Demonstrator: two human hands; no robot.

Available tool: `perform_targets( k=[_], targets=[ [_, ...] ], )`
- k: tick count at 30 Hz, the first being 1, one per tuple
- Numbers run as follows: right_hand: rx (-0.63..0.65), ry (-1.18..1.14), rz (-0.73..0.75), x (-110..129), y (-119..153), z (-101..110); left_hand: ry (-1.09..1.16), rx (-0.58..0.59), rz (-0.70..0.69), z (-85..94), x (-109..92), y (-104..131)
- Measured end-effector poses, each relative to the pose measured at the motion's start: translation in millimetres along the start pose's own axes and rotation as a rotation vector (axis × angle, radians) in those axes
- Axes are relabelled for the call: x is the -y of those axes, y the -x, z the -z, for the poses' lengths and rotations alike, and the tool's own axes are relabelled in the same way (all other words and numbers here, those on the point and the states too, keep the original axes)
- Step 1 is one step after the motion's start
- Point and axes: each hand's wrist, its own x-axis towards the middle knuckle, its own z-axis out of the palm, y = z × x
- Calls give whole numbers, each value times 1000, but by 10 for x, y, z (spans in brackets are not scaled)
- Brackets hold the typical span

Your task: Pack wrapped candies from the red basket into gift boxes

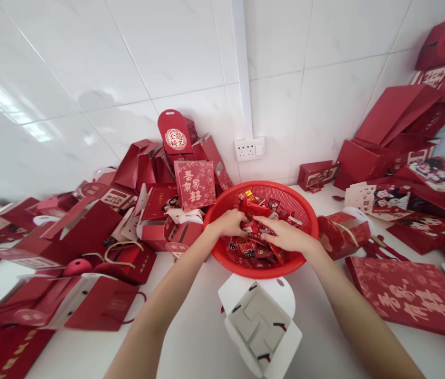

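Both hands reach into a round red plastic basket (pixel 311 216) holding many small red-wrapped candies (pixel 259 247). My left hand (pixel 230 223) is on the left of the pile, its fingers curled down among the wrappers; what they grip, if anything, is hidden. On the right side, my right hand (pixel 283 235) lies over the candies, fingers stretched and apart, touching wrappers. In front of the basket, between my forearms, stands an open paper gift box (pixel 259 321), white inside, flaps spread and dark cord ends showing within.
Many red gift boxes (pixel 99 302) crowd the left side, some with cord handles. More boxes are piled at the right, with a flat red box (pixel 412 295) near my right forearm. Behind the basket, a socket panel (pixel 249 149) is fixed to the white tiled wall.
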Motion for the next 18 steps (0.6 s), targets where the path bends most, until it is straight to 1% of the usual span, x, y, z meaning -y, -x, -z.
perform_targets(
  k=[2,4,9,13,16,18],
  targets=[
    [-14,16,3,21,-2,3,-7,-21,-25,8,-15,6],
    [-55,27,-1,36,-6,3,-11,-51,-46,17,-41,15],
    [-231,-46,36,42,-15,-6,11,-126,-100,29,-106,20],
    [-361,-114,22,49,-27,7,41,-235,-157,0,-104,13],
    [-462,-142,84,58,-35,27,94,-303,-185,-33,-79,8],
    [-513,-166,129,61,-37,34,194,-356,-248,-50,-59,5]
  ],
)
